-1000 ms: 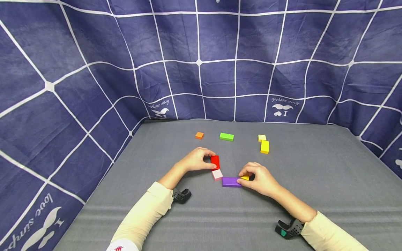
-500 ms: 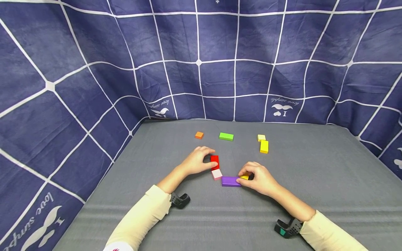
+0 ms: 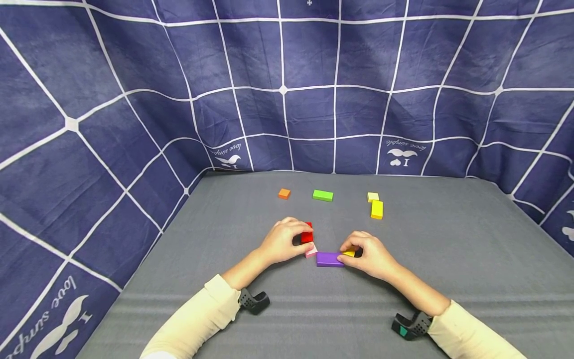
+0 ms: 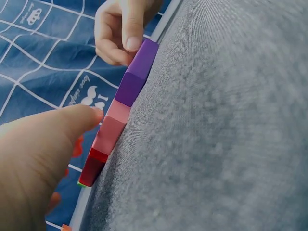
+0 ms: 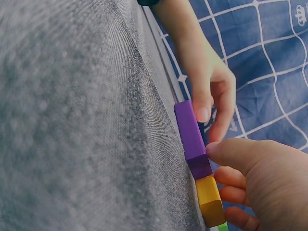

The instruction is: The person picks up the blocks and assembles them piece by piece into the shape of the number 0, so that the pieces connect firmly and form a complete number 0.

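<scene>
In the head view my left hand (image 3: pixel 282 240) is over a red block (image 3: pixel 307 236) and a pink block (image 3: pixel 311 250) that lie end to end. Its thumb is at the pink block, and its other fingers curve over the red one. My right hand (image 3: pixel 368 253) pinches the right end of a purple block (image 3: pixel 329 259). A yellow-orange block (image 3: pixel 348 253) shows between its thumb and index finger. The right wrist view has that yellow-orange block (image 5: pixel 209 199) against the purple block's end (image 5: pixel 190 130). Seen from the left wrist, the pink block (image 4: pixel 113 125) adjoins the purple one.
Farther back on the grey cloth-covered table (image 3: pixel 251 199) lie an orange block (image 3: pixel 284 193), a green block (image 3: pixel 323 195), a pale yellow block (image 3: pixel 372 197) and a bright yellow block (image 3: pixel 376 209). A blue checked curtain (image 3: pixel 314 114) hangs behind and at the left.
My left hand has shifted toward me, from the red block to the pink one, its thumb leaving the red. The right hand stays put. The blocks look unmoved.
</scene>
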Motion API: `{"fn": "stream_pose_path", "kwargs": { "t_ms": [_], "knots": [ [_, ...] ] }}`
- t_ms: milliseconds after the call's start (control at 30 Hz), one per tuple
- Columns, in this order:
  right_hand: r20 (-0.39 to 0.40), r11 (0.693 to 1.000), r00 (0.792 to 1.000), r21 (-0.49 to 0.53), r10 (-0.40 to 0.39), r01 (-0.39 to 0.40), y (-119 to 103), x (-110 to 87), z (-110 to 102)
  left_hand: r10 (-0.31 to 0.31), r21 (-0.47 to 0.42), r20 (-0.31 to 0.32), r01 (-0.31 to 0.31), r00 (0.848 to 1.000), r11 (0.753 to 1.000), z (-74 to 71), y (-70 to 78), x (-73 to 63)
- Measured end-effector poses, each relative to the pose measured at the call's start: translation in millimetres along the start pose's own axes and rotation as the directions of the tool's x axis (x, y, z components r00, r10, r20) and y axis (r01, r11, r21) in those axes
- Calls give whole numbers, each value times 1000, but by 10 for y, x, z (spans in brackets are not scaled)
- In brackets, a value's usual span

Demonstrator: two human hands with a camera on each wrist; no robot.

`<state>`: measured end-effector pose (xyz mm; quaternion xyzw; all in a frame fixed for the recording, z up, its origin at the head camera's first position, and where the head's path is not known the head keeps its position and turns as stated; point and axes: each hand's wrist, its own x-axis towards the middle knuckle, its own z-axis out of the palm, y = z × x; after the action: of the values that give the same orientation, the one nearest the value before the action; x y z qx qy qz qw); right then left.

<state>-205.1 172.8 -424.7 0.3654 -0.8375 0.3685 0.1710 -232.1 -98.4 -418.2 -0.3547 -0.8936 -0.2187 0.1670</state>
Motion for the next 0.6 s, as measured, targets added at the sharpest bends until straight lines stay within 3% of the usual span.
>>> {"fn": "stream_pose_path", "kwargs": {
  "t_ms": [167, 600],
  "knots": [
    [6, 1000, 1000, -6, 15, -15, 14, 0, -2, -59, 7, 62, 59, 996, 998, 20, -14, -6],
    [28, 999, 999, -17, 40, -39, 8, 6, -2, -65, -56, 50, 68, 997, 996, 23, -22, -12]
  ]
}}
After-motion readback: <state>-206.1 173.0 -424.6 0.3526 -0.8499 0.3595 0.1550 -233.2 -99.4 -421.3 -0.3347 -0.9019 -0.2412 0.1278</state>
